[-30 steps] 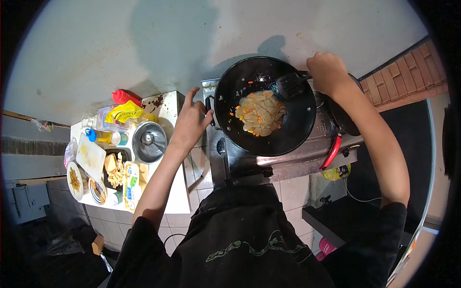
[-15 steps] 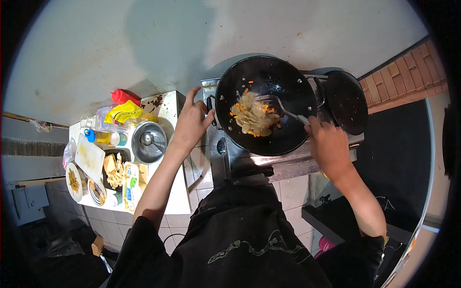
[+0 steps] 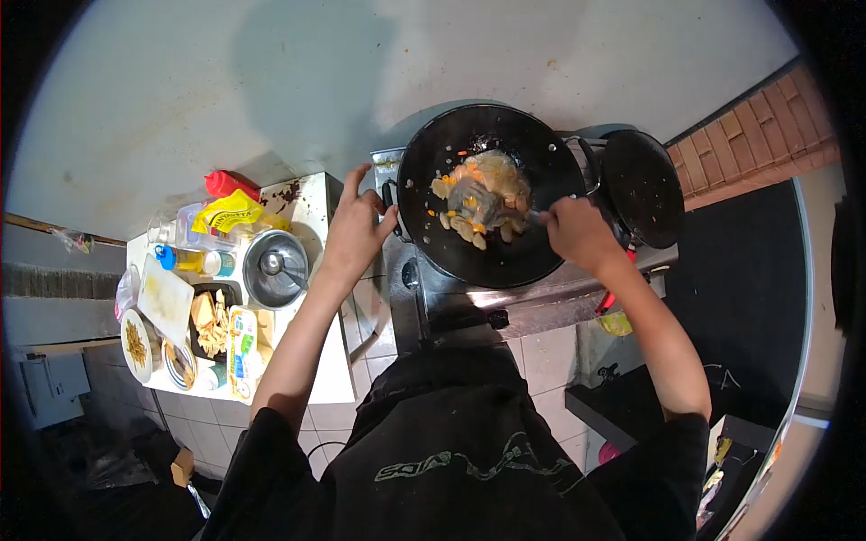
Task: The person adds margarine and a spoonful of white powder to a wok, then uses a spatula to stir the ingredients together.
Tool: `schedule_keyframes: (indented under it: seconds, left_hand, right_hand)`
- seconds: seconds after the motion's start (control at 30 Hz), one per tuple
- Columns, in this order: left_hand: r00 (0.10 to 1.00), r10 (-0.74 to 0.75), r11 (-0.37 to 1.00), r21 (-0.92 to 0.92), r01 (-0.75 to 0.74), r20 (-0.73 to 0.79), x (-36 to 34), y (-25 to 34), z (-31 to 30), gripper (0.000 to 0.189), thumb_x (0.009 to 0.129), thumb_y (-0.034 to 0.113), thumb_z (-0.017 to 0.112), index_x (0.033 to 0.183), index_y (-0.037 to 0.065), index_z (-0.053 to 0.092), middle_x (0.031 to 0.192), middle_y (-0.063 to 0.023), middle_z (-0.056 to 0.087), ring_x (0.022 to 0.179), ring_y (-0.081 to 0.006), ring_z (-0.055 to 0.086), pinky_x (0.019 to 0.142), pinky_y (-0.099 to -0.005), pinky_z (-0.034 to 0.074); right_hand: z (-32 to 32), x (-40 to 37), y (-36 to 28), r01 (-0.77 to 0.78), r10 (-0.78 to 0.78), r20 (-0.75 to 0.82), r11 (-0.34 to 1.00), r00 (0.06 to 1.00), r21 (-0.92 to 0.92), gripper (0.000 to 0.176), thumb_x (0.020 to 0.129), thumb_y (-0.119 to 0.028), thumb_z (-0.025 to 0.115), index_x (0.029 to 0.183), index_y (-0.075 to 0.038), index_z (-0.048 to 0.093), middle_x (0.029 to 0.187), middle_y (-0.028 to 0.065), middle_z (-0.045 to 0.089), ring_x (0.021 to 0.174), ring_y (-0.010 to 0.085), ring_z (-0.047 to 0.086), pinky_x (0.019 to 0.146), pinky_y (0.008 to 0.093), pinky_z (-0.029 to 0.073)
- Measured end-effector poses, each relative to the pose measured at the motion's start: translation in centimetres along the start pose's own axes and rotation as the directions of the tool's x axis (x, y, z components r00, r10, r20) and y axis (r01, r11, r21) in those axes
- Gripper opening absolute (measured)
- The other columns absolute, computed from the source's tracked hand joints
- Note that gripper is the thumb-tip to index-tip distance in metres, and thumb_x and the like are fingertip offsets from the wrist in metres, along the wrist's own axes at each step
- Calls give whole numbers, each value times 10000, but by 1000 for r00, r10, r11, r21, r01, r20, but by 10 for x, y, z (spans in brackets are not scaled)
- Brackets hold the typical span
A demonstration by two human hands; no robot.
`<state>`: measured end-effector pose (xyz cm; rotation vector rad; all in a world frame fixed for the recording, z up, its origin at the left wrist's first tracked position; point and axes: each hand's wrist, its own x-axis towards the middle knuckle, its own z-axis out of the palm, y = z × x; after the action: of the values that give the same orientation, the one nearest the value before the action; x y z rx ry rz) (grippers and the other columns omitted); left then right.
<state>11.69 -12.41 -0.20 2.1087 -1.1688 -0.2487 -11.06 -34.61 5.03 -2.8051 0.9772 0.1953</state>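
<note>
A black wok sits on the stove, with sliced pale food and orange bits heaped in its middle. At its left side my left hand pinches the wok's handle between thumb and bent fingers, the index finger sticking out upward. My right hand is closed around the handle of a metal spatula, reaching over the wok's right rim. The spatula's head is in the food and blurred by motion.
A white table on the left bears a steel bowl with a ladle, a cutting board, a yellow packet and a red bottle. A black round pan or lid lies right of the wok, near the wall.
My right hand has moved left over the wok, pushing the spatula deeper into the food. The food has been turned and shifted. My left hand stays at the wok handle.
</note>
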Motion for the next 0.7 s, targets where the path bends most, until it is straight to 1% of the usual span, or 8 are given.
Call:
schedule_keyframes:
  seconds: [0.13, 0.23, 0.33, 0.4, 0.43, 0.5, 0.6, 0.7]
  left_hand:
    - [1000, -6, 1000, 21, 6, -16, -2, -2, -2, 250, 852, 184, 666, 813, -58, 616, 1412, -221, 391, 1282, -388, 441, 1039, -416, 391]
    - [1000, 0, 1000, 5, 0, -16, -3, 1, 0, 249, 854, 183, 664, 818, -60, 618, 1416, -222, 382, 1285, -393, 437, 1042, -414, 388]
    - [1000, -12, 1000, 19, 12, 2, -1, 0, -1, 251, 857, 181, 661, 841, -66, 615, 1423, -220, 373, 1296, -395, 424, 1052, -417, 376]
    - [1000, -17, 1000, 13, 17, -4, -3, -3, -1, 255, 858, 183, 660, 845, -68, 615, 1424, -220, 373, 1299, -395, 422, 1053, -418, 375]
    - [1000, -18, 1000, 0, 18, -6, -4, -2, 0, 259, 859, 186, 660, 849, -70, 614, 1425, -220, 373, 1303, -394, 420, 1054, -419, 374]
    - [1000, -28, 1000, -1, 28, 4, -3, 1, -1, 260, 860, 186, 662, 850, -70, 614, 1426, -220, 374, 1310, -395, 412, 1059, -419, 370]
    - [1000, -26, 999, 18, 26, -1, -2, 1, 0, 257, 858, 183, 666, 854, -68, 614, 1429, -218, 374, 1323, -398, 400, 1068, -422, 363]
    - [1000, -16, 999, 39, 16, -8, -3, -1, 1, 247, 855, 177, 671, 865, -64, 615, 1429, -217, 376, 1328, -400, 395, 1073, -423, 360]
  right_hand:
    - [-19, -12, -3, -21, 21, 33, 1000, 999, -13, 313, 921, -244, 554, 907, 49, 665, 925, 288, 652, 860, 445, 651, 796, 485, 533]
    - [-15, -15, 2, -47, 38, 197, 998, 980, 44, 312, 919, -233, 550, 908, 59, 659, 927, 287, 654, 854, 449, 650, 802, 486, 532]
    - [-14, 1, -6, 2, -2, 38, 1000, 999, -2, 236, 918, -213, 569, 895, 1, 666, 830, 280, 640, 816, 468, 630, 759, 500, 525]
    - [-37, 2, -12, 27, -50, -97, 974, 994, -226, 177, 875, -152, 590, 879, 4, 674, 888, 234, 676, 826, 364, 688, 739, 438, 561]
    - [-46, 5, -9, 28, -50, -94, 974, 994, -224, 177, 875, -152, 590, 879, 4, 674, 888, 234, 676, 826, 364, 688, 739, 438, 561]
    - [-62, 16, 4, 72, -159, -158, 888, 975, -454, 155, 888, -178, 590, 942, -57, 670, 825, 199, 668, 795, 365, 681, 700, 432, 553]
    - [-60, 49, 13, 88, -165, -84, 815, 983, -572, 169, 872, -174, 605, 999, -73, 655, 851, 182, 672, 801, 353, 684, 698, 418, 554]
    - [-41, 59, 6, 184, -231, -44, 863, 972, -470, 155, 843, -135, 627, 977, -76, 680, 920, 149, 691, 840, 328, 694, 739, 414, 561]
